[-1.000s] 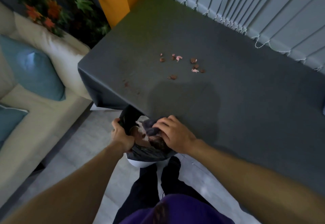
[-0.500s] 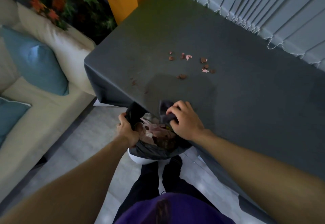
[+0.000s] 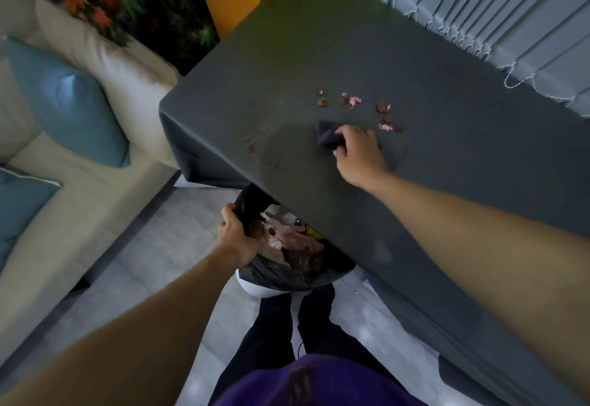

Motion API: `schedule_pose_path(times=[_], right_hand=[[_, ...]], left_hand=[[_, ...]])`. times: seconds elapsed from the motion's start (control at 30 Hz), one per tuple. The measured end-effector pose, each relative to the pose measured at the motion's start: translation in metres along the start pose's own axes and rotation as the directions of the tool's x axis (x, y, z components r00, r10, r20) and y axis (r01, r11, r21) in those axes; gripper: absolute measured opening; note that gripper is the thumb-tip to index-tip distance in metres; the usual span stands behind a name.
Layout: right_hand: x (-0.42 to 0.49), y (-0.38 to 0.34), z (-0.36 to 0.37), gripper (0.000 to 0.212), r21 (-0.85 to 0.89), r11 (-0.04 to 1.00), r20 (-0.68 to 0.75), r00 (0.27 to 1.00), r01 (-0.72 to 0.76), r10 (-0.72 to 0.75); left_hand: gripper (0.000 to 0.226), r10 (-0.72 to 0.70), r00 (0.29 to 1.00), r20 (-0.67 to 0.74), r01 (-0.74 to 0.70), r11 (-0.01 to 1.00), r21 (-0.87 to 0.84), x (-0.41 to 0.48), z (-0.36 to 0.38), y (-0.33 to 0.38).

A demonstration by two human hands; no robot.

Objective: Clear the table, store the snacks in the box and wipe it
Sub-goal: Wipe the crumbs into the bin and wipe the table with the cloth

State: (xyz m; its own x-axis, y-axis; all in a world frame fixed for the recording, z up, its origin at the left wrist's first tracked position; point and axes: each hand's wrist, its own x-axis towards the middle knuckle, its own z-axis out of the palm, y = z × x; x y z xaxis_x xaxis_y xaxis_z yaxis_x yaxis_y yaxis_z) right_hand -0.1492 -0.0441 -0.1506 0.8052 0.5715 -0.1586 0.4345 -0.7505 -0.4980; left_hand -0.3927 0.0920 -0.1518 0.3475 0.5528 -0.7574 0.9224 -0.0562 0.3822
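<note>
Crumbs (image 3: 381,107) sit scattered mid-desk (image 3: 463,198), just beyond the right hand (image 3: 360,153), which grips a dark cloth (image 3: 329,137) against the surface. The left hand (image 3: 236,236) clutches the bin bag (image 3: 281,274) rim below the edge. Wiping looks half done, with crumbs and corner smears (image 3: 252,147) left.

**Both arms out, each hand gripping**

The person's right arm reaches forward across the body's front, bare along the whole forearm. The right hand (image 3: 359,150) is palm down, with its fingers curled round a dark cloth (image 3: 327,137). The left arm stretches forward lower down, also bare, with the wrist straight. The left hand (image 3: 238,239) is knuckles up and closed on the rim of a black bin bag (image 3: 281,274). The two hands are well apart, the right farther out than the left.
</note>
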Motion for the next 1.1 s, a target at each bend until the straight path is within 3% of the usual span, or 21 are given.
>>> schedule_pose_path(times=[0.1,0.27,0.33,0.43,0.5,0.6,0.67,0.8,0.87,0.93,1.0,1.03,1.1], right_hand=[[-0.043,-0.010,0.015,0.025,0.063,0.974,0.065,0.973,0.216,-0.220],[-0.113,-0.017,0.039,0.026,0.090,0.855,0.135,0.845,0.510,-0.518],[-0.129,-0.016,0.049,0.026,0.012,0.828,0.110,0.823,0.560,-0.558],[-0.136,-0.020,0.059,0.027,-0.128,0.854,0.046,0.863,0.504,-0.503],[-0.134,-0.025,0.062,0.036,-0.181,0.840,0.089,0.859,0.511,-0.504],[-0.131,-0.025,0.061,0.029,-0.168,0.791,0.177,0.807,0.589,-0.564],[-0.131,-0.024,0.058,0.034,-0.173,0.835,0.138,0.852,0.522,-0.505],[-0.133,-0.028,0.053,0.046,-0.174,0.849,0.165,0.865,0.498,-0.474],[-0.128,-0.027,0.043,0.040,-0.069,0.943,0.144,0.938,0.326,-0.314],[-0.115,-0.021,0.035,0.028,0.021,0.987,-0.072,0.985,0.161,-0.160],[-0.091,-0.011,0.024,0.023,0.133,0.990,-0.301,0.954,0.053,-0.011],[-0.076,-0.004,0.018,0.023,0.169,0.986,-0.367,0.929,0.016,0.048],[-0.046,0.011,0.004,0.020,0.153,0.986,-0.369,0.921,-0.071,0.124]], left_hand=[[0.071,0.000,1.000,0.008,0.000,1.000,-0.001,0.002,0.000,0.003],[0.081,-0.008,1.000,0.019,0.008,1.000,0.001,0.001,0.000,0.007],[0.083,-0.009,1.000,0.012,0.009,1.000,0.012,0.000,0.000,0.007],[0.081,-0.008,1.000,0.013,0.008,1.000,0.022,-0.001,-0.001,0.007],[0.080,-0.011,1.000,0.014,0.011,1.000,0.022,-0.003,-0.002,0.007],[0.078,-0.001,1.000,0.016,0.000,1.000,0.023,-0.006,-0.002,0.006],[0.080,-0.002,1.000,0.014,0.002,1.000,0.016,-0.006,-0.002,0.005],[0.078,0.014,1.000,0.000,-0.014,0.999,0.031,-0.007,-0.001,0.003],[0.077,0.021,1.000,-0.001,-0.021,1.000,0.023,-0.006,-0.001,0.002],[0.075,0.021,1.000,-0.001,-0.021,1.000,0.022,-0.004,-0.001,0.001],[0.073,0.023,1.000,-0.007,-0.023,1.000,0.020,-0.003,-0.001,0.002],[0.072,0.027,1.000,-0.012,-0.026,1.000,0.017,-0.003,-0.001,0.003],[0.071,0.030,0.999,-0.013,-0.030,0.999,0.014,-0.003,0.001,0.004]])
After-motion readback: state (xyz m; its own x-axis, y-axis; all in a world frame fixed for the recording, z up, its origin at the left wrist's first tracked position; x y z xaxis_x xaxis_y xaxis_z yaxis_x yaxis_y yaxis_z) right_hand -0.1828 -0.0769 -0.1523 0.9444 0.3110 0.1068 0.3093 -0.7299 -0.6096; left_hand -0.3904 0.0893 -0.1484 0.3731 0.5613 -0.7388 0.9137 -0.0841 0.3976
